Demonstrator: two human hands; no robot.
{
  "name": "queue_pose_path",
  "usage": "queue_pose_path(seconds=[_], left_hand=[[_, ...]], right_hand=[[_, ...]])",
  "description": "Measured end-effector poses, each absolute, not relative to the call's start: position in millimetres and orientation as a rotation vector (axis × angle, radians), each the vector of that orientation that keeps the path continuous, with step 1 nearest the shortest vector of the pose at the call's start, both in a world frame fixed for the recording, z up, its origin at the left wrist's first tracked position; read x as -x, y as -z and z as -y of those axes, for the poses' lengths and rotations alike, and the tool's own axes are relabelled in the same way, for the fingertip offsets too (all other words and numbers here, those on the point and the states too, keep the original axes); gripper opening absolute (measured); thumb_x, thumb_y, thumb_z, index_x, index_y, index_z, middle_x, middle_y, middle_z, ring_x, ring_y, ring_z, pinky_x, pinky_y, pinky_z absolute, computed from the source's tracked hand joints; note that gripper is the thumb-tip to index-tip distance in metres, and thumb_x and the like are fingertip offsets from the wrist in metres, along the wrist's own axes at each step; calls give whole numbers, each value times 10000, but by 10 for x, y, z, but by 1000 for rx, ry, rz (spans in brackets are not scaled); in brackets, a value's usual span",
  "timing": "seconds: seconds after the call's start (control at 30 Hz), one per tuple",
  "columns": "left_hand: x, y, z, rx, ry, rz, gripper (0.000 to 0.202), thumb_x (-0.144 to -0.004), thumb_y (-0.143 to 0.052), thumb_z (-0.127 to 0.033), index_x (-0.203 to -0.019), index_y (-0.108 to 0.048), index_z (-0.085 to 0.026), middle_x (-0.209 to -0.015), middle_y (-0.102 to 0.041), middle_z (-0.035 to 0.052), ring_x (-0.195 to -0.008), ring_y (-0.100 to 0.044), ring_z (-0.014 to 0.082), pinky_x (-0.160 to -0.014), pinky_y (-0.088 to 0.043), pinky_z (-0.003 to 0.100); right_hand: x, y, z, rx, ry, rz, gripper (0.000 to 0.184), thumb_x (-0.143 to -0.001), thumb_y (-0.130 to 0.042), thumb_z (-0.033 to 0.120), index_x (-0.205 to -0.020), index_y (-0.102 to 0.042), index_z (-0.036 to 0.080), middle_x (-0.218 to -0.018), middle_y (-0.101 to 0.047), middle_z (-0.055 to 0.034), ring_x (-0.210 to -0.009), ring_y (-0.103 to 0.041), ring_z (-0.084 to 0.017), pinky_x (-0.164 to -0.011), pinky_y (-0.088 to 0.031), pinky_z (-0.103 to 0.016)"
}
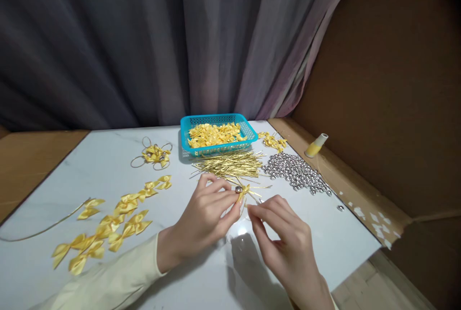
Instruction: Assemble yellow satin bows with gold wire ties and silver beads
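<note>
My left hand [207, 209] is closed in a pinch on a small yellow ribbon bow [245, 190], above the middle of the table. A round silver bead [238, 189] sits at the bow, by my left fingertips. My right hand [286, 238] is just to the right, with thumb and forefinger pressed together. Whatever lies between those right fingertips is too thin to make out. Just beyond both hands lies a pile of gold wire ties [230, 163]. To the right of it spreads a heap of silver beads [295, 170].
A blue basket [219, 149] of yellow bows stands at the back. More bows [126, 204] lie to the left, near a looped cluster [156, 155] and a gold cord [46, 229]. A yellow-and-white thread cone [317, 145] stands on the cardboard at right.
</note>
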State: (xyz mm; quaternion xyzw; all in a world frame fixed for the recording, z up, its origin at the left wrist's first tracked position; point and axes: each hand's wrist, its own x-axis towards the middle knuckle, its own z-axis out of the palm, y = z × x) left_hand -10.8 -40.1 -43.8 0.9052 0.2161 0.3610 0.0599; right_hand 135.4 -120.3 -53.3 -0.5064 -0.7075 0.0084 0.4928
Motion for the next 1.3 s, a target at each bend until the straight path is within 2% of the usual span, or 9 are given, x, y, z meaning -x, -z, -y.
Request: queue_pose_path(seconds=[0.13, 0.23, 0.4, 0.73, 1.13, 1.3], left_hand=[[127, 473, 403, -2831, -1159, -604, 181, -832, -483, -76, -699, -587, -143, -652, -658, 12, -725, -548, 164, -763, -317, 365], [121, 469, 414, -2810, -1164, -629, 207, -834, -478, -82, -673, -586, -152, -632, -651, 1, -716, -551, 159, -766, -319, 365], [68, 439, 438, -2531, -1142, -765, 233, -827, -517, -134, -618, -615, -166, -597, -595, -16, -642, -517, 133, -723, -342, 344], [35, 402, 474, -2076, -976, -867, 232, -824, -549, -228, -628, -661, -174, -671, -624, 15, -697, -553, 154, -646, -456, 313], [27, 439, 478, -2046, -1005, -886, 213, -821, -550, -242, -644, -639, -161, -681, -604, 18, -699, -554, 154, -649, -454, 313], [32, 456, 481, -2036, -1011, -874, 230, -828, -541, -240, -629, -619, -154, -686, -593, 21, -700, -552, 148, -649, -459, 296]], right_hand=[[-1322, 498, 1203, 1268, -140, 1541, 162, -792, -515, 59, -807, -633, 170, -620, -584, -23, -590, -511, -141, -548, -438, -260], [-1284, 532, 1199, 1288, -189, 1532, 164, -786, -518, 68, -785, -643, 174, -608, -595, -19, -575, -523, -142, -539, -441, -260], [-1195, 661, 1167, 1306, -80, 1541, 199, -786, -483, 39, -829, -631, 164, -661, -616, -40, -640, -530, -163, -590, -441, -293], [-1165, 723, 1134, 1349, 31, 1553, 205, -803, -444, 44, -830, -613, 156, -659, -596, -46, -633, -497, -168, -583, -410, -305], [-1154, 727, 1165, 1374, 108, 1730, 258, -809, -407, -4, -956, -578, 122, -786, -604, -92, -739, -477, -201, -666, -429, -356], [-1171, 708, 1161, 1346, 71, 1731, 252, -808, -415, 3, -935, -592, 129, -763, -601, -91, -717, -476, -199, -648, -434, -352]])
